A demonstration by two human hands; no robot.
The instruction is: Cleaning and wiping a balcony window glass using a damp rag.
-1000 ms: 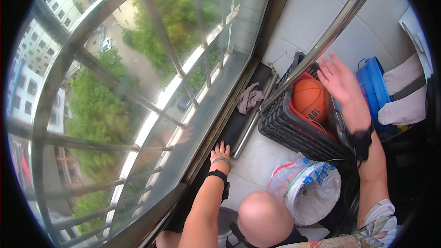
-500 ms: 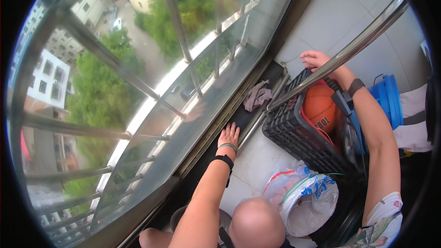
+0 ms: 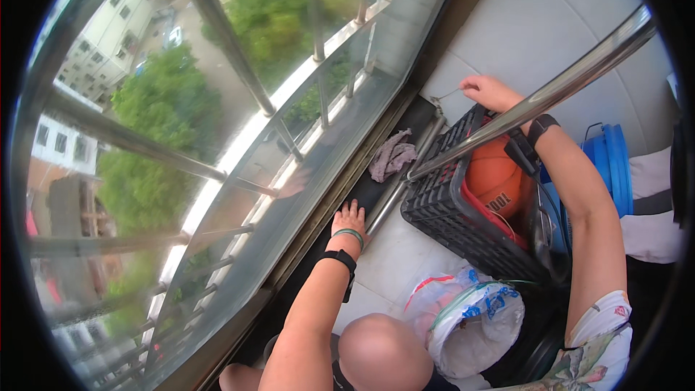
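My left hand [image 3: 349, 219] lies with its fingers spread on the dark window ledge [image 3: 368, 195], beside the metal rail. Farther along this ledge is a crumpled pinkish-grey cloth [image 3: 393, 155], touched by neither hand. My right hand [image 3: 492, 93] reaches past the metal pole to the tiled wall, its fingers pinched on a thin wire [image 3: 447, 94]. This wire runs toward the far end of the ledge. Below my right forearm is a black plastic crate [image 3: 463, 224] holding an orange basketball [image 3: 496, 177].
A shiny metal pole [image 3: 572, 72] slants across the crate. To the right is a blue bucket [image 3: 615, 166]; nearer stands a bin lined with a white plastic bag [image 3: 481, 326]. On the left, a glass window [image 3: 289, 195] has metal bars outside, high above trees and a street.
My right hand has gone from loosely extended fingers to a pinch on the wire. My left hand stays on the ledge, while the whole view has shifted slightly.
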